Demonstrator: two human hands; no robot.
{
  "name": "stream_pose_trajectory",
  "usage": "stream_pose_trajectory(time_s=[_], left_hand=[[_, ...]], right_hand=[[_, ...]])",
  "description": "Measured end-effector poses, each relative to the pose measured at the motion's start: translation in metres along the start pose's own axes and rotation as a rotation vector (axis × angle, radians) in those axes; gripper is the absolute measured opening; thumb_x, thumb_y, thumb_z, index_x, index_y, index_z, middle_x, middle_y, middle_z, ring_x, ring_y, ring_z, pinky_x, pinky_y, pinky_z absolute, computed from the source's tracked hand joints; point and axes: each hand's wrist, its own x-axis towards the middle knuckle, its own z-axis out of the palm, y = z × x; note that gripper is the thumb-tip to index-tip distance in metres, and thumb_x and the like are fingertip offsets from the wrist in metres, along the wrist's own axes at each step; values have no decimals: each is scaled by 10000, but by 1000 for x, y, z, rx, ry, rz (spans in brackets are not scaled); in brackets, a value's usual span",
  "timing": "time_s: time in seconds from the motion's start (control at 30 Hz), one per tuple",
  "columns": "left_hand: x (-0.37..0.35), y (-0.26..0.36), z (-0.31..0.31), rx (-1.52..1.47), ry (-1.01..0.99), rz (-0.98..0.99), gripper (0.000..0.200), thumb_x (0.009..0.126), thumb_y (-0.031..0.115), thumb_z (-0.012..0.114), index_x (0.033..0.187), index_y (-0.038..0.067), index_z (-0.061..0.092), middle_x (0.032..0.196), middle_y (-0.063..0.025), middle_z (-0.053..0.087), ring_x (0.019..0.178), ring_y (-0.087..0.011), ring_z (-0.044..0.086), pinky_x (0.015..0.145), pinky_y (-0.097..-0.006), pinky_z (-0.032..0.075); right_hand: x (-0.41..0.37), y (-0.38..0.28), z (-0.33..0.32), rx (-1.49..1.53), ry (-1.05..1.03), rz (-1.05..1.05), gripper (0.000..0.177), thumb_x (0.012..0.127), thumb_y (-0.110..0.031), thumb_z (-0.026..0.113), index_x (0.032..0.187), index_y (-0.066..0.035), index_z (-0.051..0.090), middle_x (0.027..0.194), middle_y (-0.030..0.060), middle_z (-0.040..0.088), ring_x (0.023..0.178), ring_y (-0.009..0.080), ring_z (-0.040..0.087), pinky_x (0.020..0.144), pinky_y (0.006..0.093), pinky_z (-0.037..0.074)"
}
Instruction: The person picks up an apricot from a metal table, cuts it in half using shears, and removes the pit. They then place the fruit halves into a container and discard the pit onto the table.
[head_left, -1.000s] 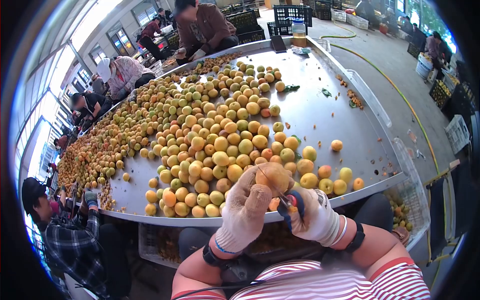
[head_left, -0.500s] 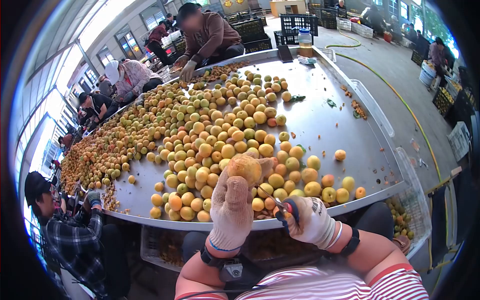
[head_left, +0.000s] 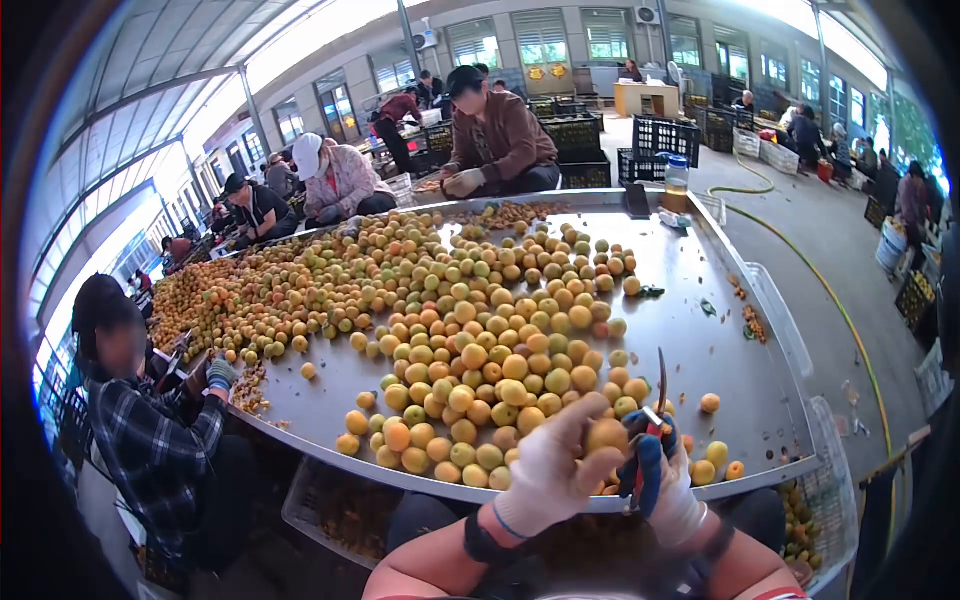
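My left hand (head_left: 555, 460), in a white knitted glove, is closed around a yellow-orange apricot (head_left: 606, 437) above the near edge of the metal table (head_left: 715, 375). Close on its right, my right hand (head_left: 672, 490), gloved in white with dark blue fingers, grips a red-handled cutting tool (head_left: 661, 385). Its slim, curved blade points upward, and the fingers hide most of the handle. Just beyond my hands lies a broad heap of apricots (head_left: 470, 355), with a few loose apricots (head_left: 716, 453) to the right.
A raised rim (head_left: 400, 478) edges the table. Plastic crates (head_left: 335, 520) sit beneath it. At the far corner stand a blue-lidded jar (head_left: 677, 180) and a dark flat object (head_left: 637, 200). Several people work along the left and far sides, one in a plaid shirt (head_left: 155, 455) nearby. A yellow hose (head_left: 820, 285) crosses the floor.
My view has tilted up. The left hand has turned and drawn back toward the right hand with its apricot. The tool's blade has swung from pointing left to upright.
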Motion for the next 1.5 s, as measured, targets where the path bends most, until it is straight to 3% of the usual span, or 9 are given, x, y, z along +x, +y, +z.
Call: stream_pose_trajectory(time_s=[0.07,0.27,0.73,0.8,0.93,1.07,1.17,1.4,1.5], left_hand=[[-1,-6,3,426,-102,115,502,945,450,655,1149,-4,588,902,-159,673,818,-321,693,729,-370,543],[-8,-17,24,381,-61,202,399,990,404,567,1112,27,604,808,-160,657,730,-391,656,657,-411,527],[-23,-46,48,125,-28,-301,276,1080,284,414,1099,37,536,938,-246,651,928,-469,635,728,-465,513],[-23,-50,48,89,-75,-490,315,1083,307,399,1144,32,540,995,-249,642,947,-468,620,739,-453,512],[-26,-44,54,-71,54,-556,406,1072,403,399,1186,50,566,997,-152,664,948,-279,664,782,-415,512],[-2,-24,44,-720,57,-1166,414,1043,511,439,1208,164,595,1054,-39,673,870,-207,675,730,-404,583],[-6,-49,29,-467,-169,-1058,555,1038,610,359,1092,115,603,753,-51,656,556,-153,627,491,-248,490],[11,-54,1,-1145,-95,-779,724,1021,603,405,1340,-38,510,915,-125,689,780,-265,706,740,-384,590],[16,-45,-10,-989,-97,-727,557,1053,462,441,1313,-19,545,1060,-127,664,928,-219,672,778,-333,553]], right_hand=[[4,6,7,-36,44,-43,255,1011,-232,627,1186,-56,571,931,8,635,693,82,590,604,219,493],[2,17,8,-7,279,5,143,956,-140,701,1044,-59,622,885,-18,637,785,65,598,706,224,510],[15,47,-24,-254,327,-208,94,943,-40,672,1028,-51,633,900,-29,630,800,59,571,711,225,497],[15,56,-38,-645,313,-373,135,912,-17,668,1042,-25,633,943,32,630,855,124,594,785,273,500],[17,51,-28,-605,256,-490,152,893,-8,653,1043,-20,630,948,59,623,872,149,601,797,291,498],[7,25,-20,-397,215,-271,147,931,-13,660,1074,-34,633,960,2,641,867,75,589,754,244,508],[14,22,-30,-276,194,-164,95,955,-76,667,1034,-25,653,907,0,663,818,50,593,719,229,505],[12,-2,-36,-395,-60,-4,150,982,-159,647,1018,-16,674,870,7,672,760,70,606,684,228,497],[12,0,-31,-281,-57,64,184,978,-189,649,979,-9,687,854,18,678,757,80,613,683,226,501]])
